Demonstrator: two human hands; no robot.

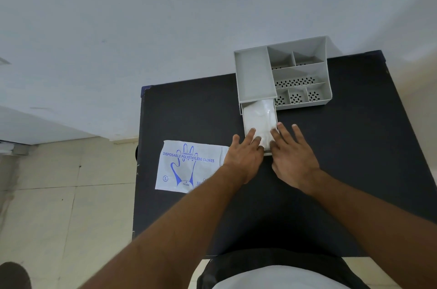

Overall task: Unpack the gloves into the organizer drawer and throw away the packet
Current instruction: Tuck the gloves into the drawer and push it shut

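Note:
A grey organizer stands at the far side of the black table. Its drawer is pulled out toward me and holds a stack of clear white gloves. My left hand and my right hand lie flat, fingers spread, on the near end of the gloves and the drawer front, pressing down. The flat white packet with blue glove print lies on the table, left of my left hand and partly under my wrist.
The organizer has several small perforated compartments on its right. The table's left edge borders a tiled floor. A pale wall rises behind the table. My torso is at the near edge.

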